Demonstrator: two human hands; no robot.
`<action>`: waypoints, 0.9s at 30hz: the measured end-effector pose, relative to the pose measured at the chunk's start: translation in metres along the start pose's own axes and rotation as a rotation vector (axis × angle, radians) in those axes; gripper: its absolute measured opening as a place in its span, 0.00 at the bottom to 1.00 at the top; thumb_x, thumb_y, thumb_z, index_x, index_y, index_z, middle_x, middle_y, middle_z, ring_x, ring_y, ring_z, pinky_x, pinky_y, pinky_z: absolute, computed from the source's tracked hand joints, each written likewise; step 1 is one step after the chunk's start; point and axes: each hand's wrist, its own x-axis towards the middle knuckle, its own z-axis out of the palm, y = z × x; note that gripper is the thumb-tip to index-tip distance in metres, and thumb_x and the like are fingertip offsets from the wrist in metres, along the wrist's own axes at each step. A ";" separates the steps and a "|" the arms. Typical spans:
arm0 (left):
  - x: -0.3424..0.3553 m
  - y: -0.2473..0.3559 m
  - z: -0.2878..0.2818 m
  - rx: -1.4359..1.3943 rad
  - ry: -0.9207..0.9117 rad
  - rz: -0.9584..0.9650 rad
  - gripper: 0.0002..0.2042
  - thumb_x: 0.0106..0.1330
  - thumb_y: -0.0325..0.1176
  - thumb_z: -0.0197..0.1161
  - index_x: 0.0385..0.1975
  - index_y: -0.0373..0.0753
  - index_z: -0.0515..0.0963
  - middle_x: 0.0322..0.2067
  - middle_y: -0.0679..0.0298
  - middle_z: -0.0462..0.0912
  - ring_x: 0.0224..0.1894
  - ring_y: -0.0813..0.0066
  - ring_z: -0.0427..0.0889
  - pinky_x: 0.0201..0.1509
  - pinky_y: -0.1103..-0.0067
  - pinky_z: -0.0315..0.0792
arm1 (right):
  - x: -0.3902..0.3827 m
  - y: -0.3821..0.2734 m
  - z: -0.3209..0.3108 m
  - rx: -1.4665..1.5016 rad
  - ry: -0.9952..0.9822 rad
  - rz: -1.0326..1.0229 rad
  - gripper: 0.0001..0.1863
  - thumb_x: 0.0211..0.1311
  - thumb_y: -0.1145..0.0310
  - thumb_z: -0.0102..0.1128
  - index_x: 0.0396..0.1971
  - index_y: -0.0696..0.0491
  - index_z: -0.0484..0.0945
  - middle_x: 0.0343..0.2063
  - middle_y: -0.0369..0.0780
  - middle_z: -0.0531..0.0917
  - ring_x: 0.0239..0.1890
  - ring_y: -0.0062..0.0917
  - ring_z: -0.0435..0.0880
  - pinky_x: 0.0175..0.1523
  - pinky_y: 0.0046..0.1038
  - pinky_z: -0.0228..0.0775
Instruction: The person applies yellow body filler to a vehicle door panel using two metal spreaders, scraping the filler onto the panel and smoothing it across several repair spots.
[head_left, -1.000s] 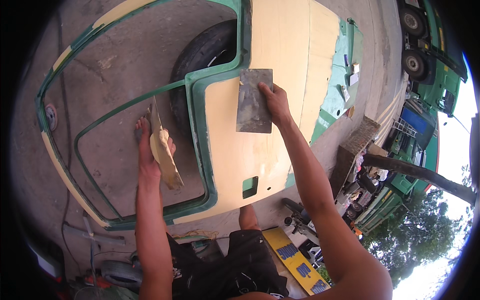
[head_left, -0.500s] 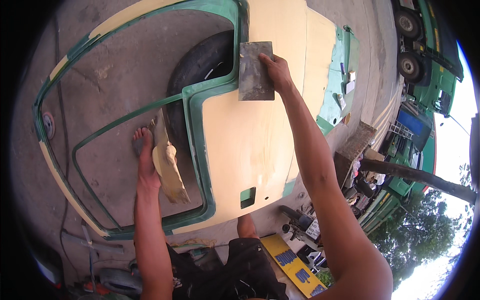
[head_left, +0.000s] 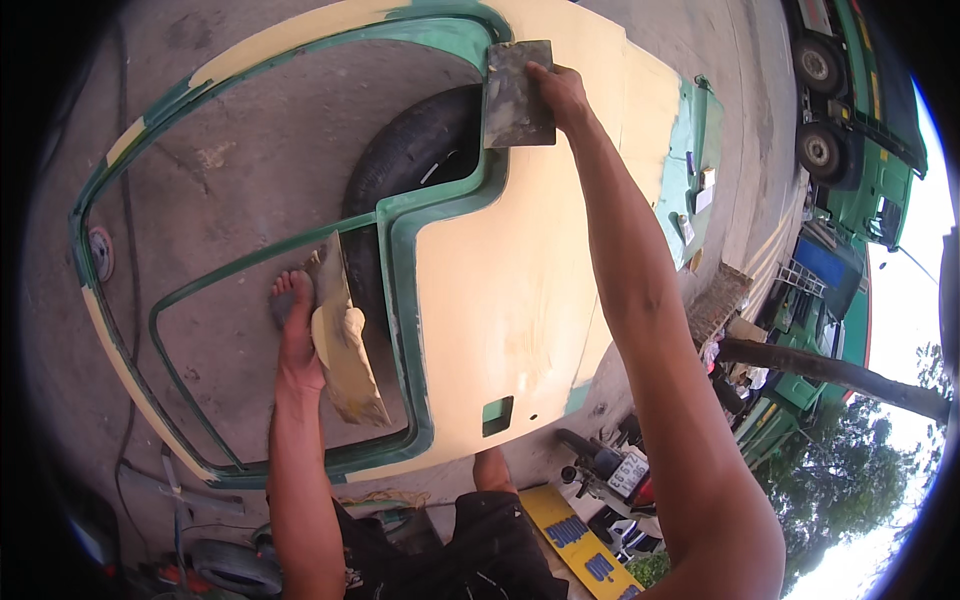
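Note:
My right hand grips a dark, flat rectangular putty spreader by its right edge, thumb on top. The spreader lies over the upper inner corner of a large vehicle door, whose cream-coated face has green bare edges. Over the window opening, my left hand holds a flat putty board from its left side, its fingers mostly hidden beneath. On that board sits a lump of cream putty, with more smeared along its length. Just past the hand, a bare foot shows through the opening.
A black tire lies beneath the opening. Small items, among them a tube, rest on the pale green far end. A motorbike and yellow sign are near the lower right; green trucks stand beyond.
My right hand and the spreader have moved farther up along the door, to its upper corner. The door sits slightly lower in view. My left hand still holds the board.

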 end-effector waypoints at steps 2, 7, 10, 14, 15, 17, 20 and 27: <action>-0.001 0.002 0.001 -0.016 -0.015 -0.015 0.29 0.72 0.64 0.41 0.30 0.43 0.77 0.21 0.70 0.75 0.13 0.78 0.71 0.15 0.80 0.63 | 0.011 -0.009 0.003 -0.039 -0.012 0.007 0.19 0.64 0.62 0.64 0.43 0.65 0.81 0.32 0.43 0.85 0.29 0.26 0.84 0.35 0.31 0.79; -0.007 -0.003 0.025 0.234 -0.198 -0.047 0.28 0.73 0.63 0.41 0.32 0.43 0.78 0.22 0.67 0.78 0.14 0.75 0.74 0.16 0.79 0.67 | 0.045 -0.022 -0.009 -0.356 0.029 -0.094 0.25 0.61 0.53 0.65 0.39 0.64 0.83 0.30 0.44 0.85 0.29 0.28 0.84 0.34 0.32 0.78; 0.022 -0.002 -0.041 0.177 -0.033 0.051 0.28 0.72 0.63 0.43 0.34 0.42 0.78 0.23 0.66 0.79 0.15 0.74 0.76 0.17 0.78 0.69 | 0.041 -0.030 -0.012 -0.260 -0.101 -0.069 0.25 0.61 0.52 0.65 0.38 0.65 0.83 0.30 0.44 0.85 0.30 0.27 0.84 0.33 0.33 0.77; 0.008 0.002 -0.009 -0.047 0.007 0.034 0.27 0.71 0.62 0.46 0.36 0.42 0.79 0.26 0.65 0.82 0.19 0.72 0.81 0.21 0.77 0.76 | -0.039 -0.007 -0.020 -0.224 -0.151 -0.211 0.24 0.67 0.55 0.59 0.45 0.64 0.81 0.33 0.43 0.86 0.34 0.24 0.83 0.42 0.28 0.75; 0.006 0.002 -0.008 -0.040 0.022 0.055 0.26 0.71 0.61 0.48 0.37 0.42 0.79 0.26 0.65 0.83 0.20 0.72 0.82 0.21 0.76 0.77 | -0.064 -0.003 -0.021 -0.256 -0.139 -0.141 0.23 0.68 0.55 0.58 0.45 0.64 0.80 0.33 0.43 0.86 0.34 0.24 0.83 0.43 0.28 0.75; 0.004 0.000 -0.002 -0.033 0.035 0.069 0.26 0.71 0.61 0.49 0.37 0.42 0.80 0.27 0.64 0.83 0.20 0.71 0.83 0.22 0.75 0.79 | -0.097 0.012 -0.029 -0.191 -0.129 -0.026 0.21 0.68 0.58 0.58 0.46 0.63 0.80 0.33 0.43 0.86 0.33 0.23 0.83 0.41 0.27 0.76; 0.000 0.001 0.013 -0.115 -0.013 -0.022 0.24 0.71 0.59 0.50 0.40 0.42 0.80 0.28 0.63 0.84 0.22 0.71 0.84 0.24 0.74 0.82 | -0.104 0.030 -0.038 -0.179 -0.106 0.071 0.21 0.68 0.59 0.58 0.46 0.64 0.80 0.33 0.42 0.86 0.32 0.22 0.83 0.40 0.27 0.76; -0.004 -0.002 0.021 0.037 0.025 0.038 0.24 0.71 0.59 0.50 0.40 0.42 0.80 0.27 0.62 0.84 0.21 0.71 0.84 0.24 0.74 0.82 | -0.034 0.009 -0.028 -0.060 -0.073 0.033 0.21 0.66 0.60 0.61 0.43 0.66 0.80 0.32 0.43 0.85 0.29 0.24 0.83 0.36 0.29 0.77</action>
